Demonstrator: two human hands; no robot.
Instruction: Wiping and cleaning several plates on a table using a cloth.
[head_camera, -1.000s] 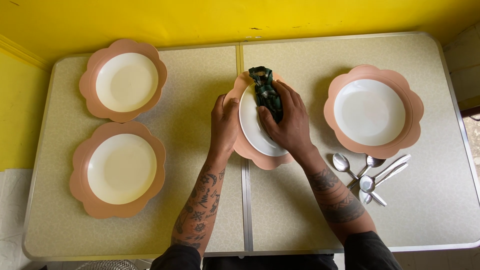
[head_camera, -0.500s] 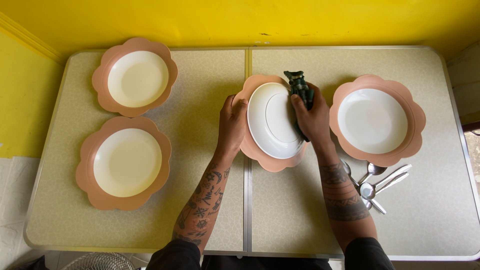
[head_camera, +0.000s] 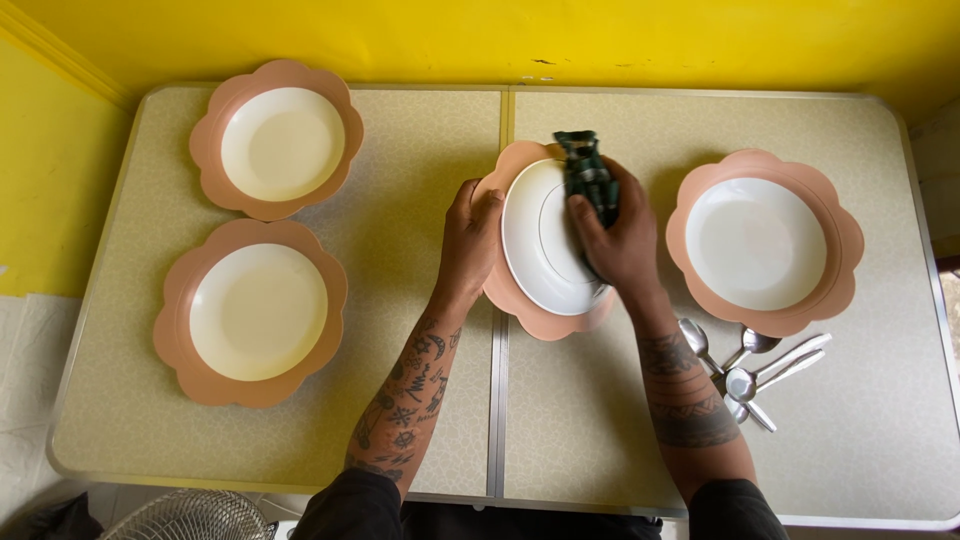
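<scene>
In the middle of the table a white plate (head_camera: 540, 245) rests tilted on a peach scalloped charger (head_camera: 520, 310). My left hand (head_camera: 468, 240) grips the plate's left rim. My right hand (head_camera: 615, 235) presses a dark green cloth (head_camera: 588, 172) against the plate's right side, the cloth sticking out above my fingers.
Three more white plates on peach chargers lie flat: back left (head_camera: 280, 140), front left (head_camera: 255, 310) and right (head_camera: 760, 240). Several metal spoons (head_camera: 745, 370) lie in a heap right of my right forearm. The speckled table (head_camera: 400, 400) meets a yellow wall behind.
My right hand with the cloth swept from the plate's middle to its right edge, then came back slightly inward. The left hand keeps its hold on the rim.
</scene>
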